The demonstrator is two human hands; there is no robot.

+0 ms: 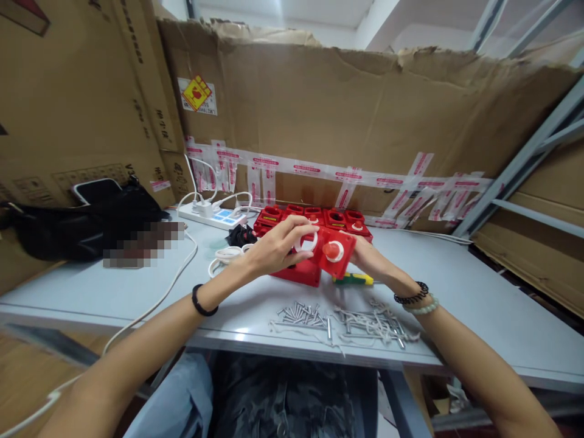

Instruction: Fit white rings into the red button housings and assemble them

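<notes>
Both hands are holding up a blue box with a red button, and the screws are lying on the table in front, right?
Not quite: the box is red, not blue, as the head view shows. Both hands, left and right, hold it, and the screws lie on the table in front.

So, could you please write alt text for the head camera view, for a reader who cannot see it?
Two bare hands hold a red plastic box above a grey table: the left hand grips its left side, and the right hand supports it from behind. Loose screws lie in front, a row of red boxes behind, with cardboard walls around.
</notes>
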